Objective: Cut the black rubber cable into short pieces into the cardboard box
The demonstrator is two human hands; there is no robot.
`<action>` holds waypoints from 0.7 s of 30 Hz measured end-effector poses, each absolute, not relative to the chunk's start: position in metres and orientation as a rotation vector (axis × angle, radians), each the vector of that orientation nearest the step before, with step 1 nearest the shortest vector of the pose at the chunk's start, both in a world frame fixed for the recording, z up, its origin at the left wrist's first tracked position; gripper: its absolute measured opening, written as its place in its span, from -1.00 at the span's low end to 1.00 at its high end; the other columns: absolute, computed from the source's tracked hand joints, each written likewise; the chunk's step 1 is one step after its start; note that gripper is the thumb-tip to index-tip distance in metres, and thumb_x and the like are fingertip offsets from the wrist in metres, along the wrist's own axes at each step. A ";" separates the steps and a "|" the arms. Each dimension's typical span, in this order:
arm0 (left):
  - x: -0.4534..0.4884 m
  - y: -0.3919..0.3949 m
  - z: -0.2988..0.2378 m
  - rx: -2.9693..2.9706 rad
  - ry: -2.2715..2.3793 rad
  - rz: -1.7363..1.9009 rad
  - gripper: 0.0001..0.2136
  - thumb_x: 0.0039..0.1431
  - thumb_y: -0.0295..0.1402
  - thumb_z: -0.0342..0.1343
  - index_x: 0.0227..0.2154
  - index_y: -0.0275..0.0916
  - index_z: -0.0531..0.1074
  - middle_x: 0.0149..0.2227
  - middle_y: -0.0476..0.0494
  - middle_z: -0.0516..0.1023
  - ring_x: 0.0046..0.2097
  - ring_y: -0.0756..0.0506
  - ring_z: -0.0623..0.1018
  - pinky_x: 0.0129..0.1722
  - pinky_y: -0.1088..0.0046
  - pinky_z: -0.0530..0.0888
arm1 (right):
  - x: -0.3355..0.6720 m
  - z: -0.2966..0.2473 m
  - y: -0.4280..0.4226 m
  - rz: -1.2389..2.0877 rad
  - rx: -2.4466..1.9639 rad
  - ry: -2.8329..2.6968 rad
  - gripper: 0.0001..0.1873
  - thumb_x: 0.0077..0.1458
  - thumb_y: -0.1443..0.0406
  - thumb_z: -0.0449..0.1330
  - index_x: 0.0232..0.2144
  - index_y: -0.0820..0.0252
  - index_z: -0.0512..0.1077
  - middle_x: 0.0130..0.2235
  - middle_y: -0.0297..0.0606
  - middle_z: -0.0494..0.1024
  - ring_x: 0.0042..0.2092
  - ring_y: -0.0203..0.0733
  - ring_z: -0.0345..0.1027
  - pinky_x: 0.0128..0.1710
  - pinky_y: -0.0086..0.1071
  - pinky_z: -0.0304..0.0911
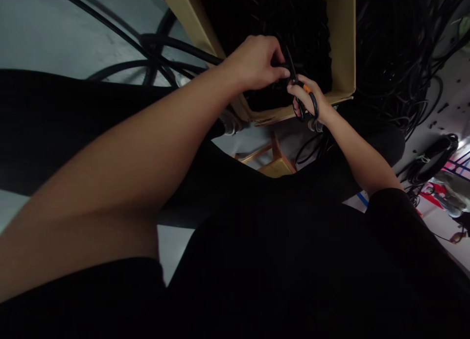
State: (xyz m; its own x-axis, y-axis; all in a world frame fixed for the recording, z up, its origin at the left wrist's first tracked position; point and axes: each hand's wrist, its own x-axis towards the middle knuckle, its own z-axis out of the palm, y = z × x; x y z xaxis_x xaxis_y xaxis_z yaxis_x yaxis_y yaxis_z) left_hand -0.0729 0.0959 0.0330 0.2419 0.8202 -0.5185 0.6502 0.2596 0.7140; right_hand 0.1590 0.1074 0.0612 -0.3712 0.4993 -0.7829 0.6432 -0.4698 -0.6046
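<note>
My right hand [306, 96] grips black-handled scissors [298, 86] with an orange accent, their blades pointing up and away from me. My left hand [255, 64] pinches a thin black cable [281, 64] right beside the blades, and the fingers partly hide it. Both hands are above an open cardboard box [341, 45] filled with short black cable pieces [290, 30]. In the dim light, I cannot tell whether the blades are closed on the cable.
Tangled black cables [389, 50] are heaped to the right of the box, and thicker black cables [154, 52] lie on the grey floor at upper left. A wooden stool [277, 165] stands below the box. My dark-clothed legs fill the lower foreground.
</note>
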 end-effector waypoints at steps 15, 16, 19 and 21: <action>-0.075 0.099 0.024 1.393 1.483 0.225 -0.29 0.61 0.33 0.16 0.43 -0.11 0.72 0.16 -0.08 0.92 0.13 -0.35 0.64 0.33 -0.16 0.60 | 0.174 0.034 0.107 -2.037 1.587 1.649 -0.27 0.44 -0.45 0.49 0.04 -0.03 0.45 -0.46 -0.49 0.40 -0.43 -0.14 0.44 -0.44 -0.35 0.49; -0.076 0.099 0.022 1.383 1.483 0.233 -0.28 0.59 0.34 0.18 0.42 -0.10 0.73 0.14 -0.08 0.92 0.12 -0.35 0.65 0.31 -0.16 0.61 | 0.176 0.031 0.106 -2.020 1.573 1.717 -0.29 0.50 -0.43 0.45 0.03 -0.01 0.46 -0.46 -0.49 0.41 -0.44 -0.16 0.42 -0.44 -0.35 0.49; -0.076 0.098 0.017 1.368 1.480 0.268 -0.32 0.52 0.34 0.21 0.39 0.00 0.77 0.00 -0.03 0.92 0.07 -0.34 0.65 0.23 -0.12 0.63 | 0.178 0.025 0.104 -1.973 1.545 1.820 -0.34 0.63 -0.39 0.35 0.04 0.04 0.47 -0.44 -0.47 0.43 -0.46 -0.17 0.41 -0.42 -0.33 0.54; -0.076 0.098 0.015 1.374 1.473 0.297 -0.35 0.50 0.36 0.22 0.34 0.06 0.79 -0.07 0.00 0.91 0.05 -0.33 0.65 0.20 -0.09 0.63 | 0.178 0.024 0.103 -1.943 1.564 1.810 -0.34 0.66 -0.38 0.32 0.06 0.05 0.47 -0.42 -0.46 0.43 -0.46 -0.18 0.41 -0.40 -0.30 0.58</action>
